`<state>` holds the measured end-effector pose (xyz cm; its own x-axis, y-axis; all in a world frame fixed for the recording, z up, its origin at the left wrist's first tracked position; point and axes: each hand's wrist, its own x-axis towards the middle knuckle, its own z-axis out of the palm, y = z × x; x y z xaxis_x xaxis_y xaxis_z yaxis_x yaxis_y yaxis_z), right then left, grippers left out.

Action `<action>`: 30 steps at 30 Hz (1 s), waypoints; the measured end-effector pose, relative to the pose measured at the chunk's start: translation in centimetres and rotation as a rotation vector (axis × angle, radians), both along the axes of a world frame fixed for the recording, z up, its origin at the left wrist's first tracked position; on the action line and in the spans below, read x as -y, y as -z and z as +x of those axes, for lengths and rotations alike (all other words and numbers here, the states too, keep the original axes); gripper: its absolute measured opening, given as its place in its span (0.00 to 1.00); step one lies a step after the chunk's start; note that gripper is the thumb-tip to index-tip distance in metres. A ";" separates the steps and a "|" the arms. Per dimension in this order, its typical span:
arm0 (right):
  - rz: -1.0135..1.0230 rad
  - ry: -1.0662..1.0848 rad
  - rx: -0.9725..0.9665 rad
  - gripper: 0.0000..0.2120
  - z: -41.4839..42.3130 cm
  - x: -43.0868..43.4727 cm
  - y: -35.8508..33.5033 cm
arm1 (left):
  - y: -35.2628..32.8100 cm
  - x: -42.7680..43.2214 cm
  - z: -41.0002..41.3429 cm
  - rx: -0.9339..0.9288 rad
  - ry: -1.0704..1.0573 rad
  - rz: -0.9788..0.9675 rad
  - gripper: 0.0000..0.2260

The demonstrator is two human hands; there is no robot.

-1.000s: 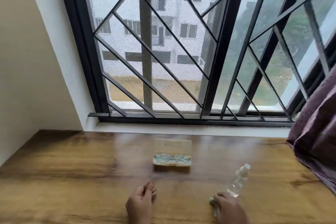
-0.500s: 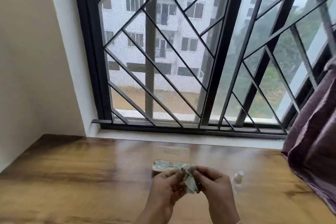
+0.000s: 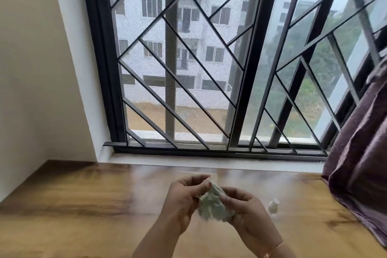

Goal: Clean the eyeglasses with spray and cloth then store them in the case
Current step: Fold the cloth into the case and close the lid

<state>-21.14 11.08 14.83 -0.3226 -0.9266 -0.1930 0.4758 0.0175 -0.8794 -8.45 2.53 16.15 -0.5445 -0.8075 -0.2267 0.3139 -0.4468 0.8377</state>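
Cloth (image 3: pixel 212 208) between left and right fingers (image 3: pixel 231 193)

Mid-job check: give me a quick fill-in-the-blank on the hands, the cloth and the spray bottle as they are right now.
1. The left hand and right hand both grip the crumpled pale green cloth, holding it ____ the brown wooden table.
2. The white-capped spray bottle sits on the table to the ____ of the right hand.
3. The bottle is touched by ____ hand.

Missing words: above; right; neither.
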 end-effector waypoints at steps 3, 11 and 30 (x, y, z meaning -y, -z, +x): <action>-0.017 0.050 -0.110 0.14 -0.5 0.0 0.2 | -0.3 0.5 0.7 -0.023 0.054 -0.022 0.15; 0.070 -0.216 -0.126 0.19 -0.7 -0.1 -1.5 | -1.2 1.7 1.9 -0.034 0.220 -0.133 0.25; 0.167 -0.024 -0.446 0.08 -3.1 -0.3 -5.1 | -2.5 4.4 3.9 0.573 0.011 -0.599 0.12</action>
<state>-24.28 11.42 19.98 -0.3864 -0.9030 -0.1880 0.0505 0.1828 -0.9818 -4.54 -1.91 18.60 -0.4842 -0.8749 -0.0047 -0.2357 0.1253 0.9637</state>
